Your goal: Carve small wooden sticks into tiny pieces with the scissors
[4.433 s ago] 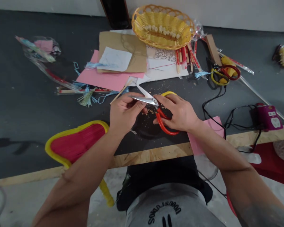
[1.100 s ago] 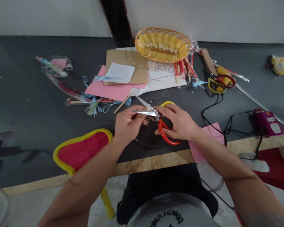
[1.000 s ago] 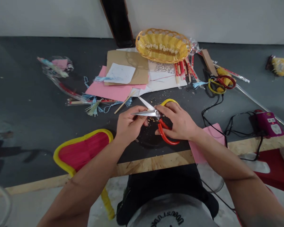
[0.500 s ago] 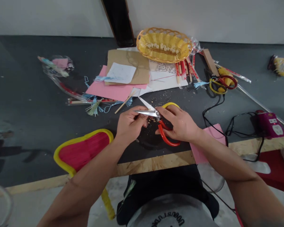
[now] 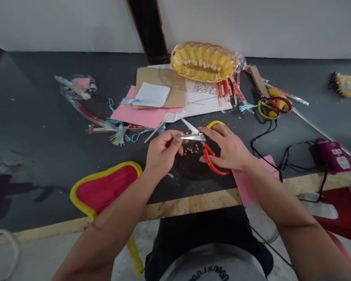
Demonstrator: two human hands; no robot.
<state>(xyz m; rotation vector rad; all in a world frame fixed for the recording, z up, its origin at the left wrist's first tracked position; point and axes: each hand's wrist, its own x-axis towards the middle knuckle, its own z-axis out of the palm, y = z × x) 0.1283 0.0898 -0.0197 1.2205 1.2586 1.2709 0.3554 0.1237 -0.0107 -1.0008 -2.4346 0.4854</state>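
Note:
My right hand [image 5: 227,147] grips a pair of scissors [image 5: 210,154] with one red and one yellow handle. The scissor blades are spread apart and point left. My left hand [image 5: 165,150] is closed in a pinch beside the lower blade, thumb against fingers. Whatever sits between those fingertips is too small or hidden to make out. Under the blades, small tan cut bits [image 5: 193,149] lie scattered on the dark table [image 5: 175,187]. A thin wooden stick [image 5: 157,128] rests just beyond my left hand.
Behind my hands are a yellow woven basket [image 5: 193,72] of small pale pieces, pink paper [image 5: 134,115] and brown card [image 5: 175,84]. A glue gun [image 5: 276,93] with other scissors around it lies right, near a purple box [image 5: 335,156]. A yellow-edged pink shape [image 5: 105,187] sits left.
Both hands and the scissors have shifted slightly right in the picture. The red handle has swung outward a little, and more of the cut bits shows. The whole view has also moved a little.

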